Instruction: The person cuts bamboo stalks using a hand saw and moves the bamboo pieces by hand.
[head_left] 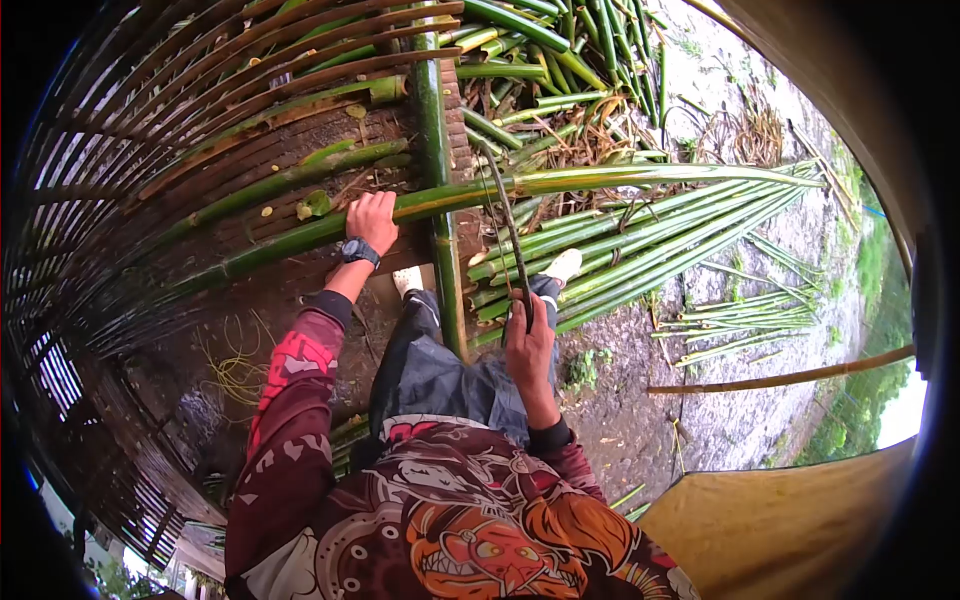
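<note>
A long green bamboo pole (620, 178) runs across the view, resting over a green bamboo rail (428, 110). My left hand (373, 220), with a watch on its wrist, is closed over the pole just left of the rail. To the right of the rail, my right hand (528, 345) grips the handle end of a bow saw (512, 225) with a dark curved frame. The saw's far part reaches across the pole; its thin blade is hard to make out, so I cannot tell whether it touches the bamboo.
Bundled green poles (640, 240) lie on the right, with a bamboo heap (560, 60) behind them. A slatted bamboo wall (110, 170) curves along the left. Yellow cord (238, 360) lies on the ground. A brown tarp (770, 520) hangs at lower right.
</note>
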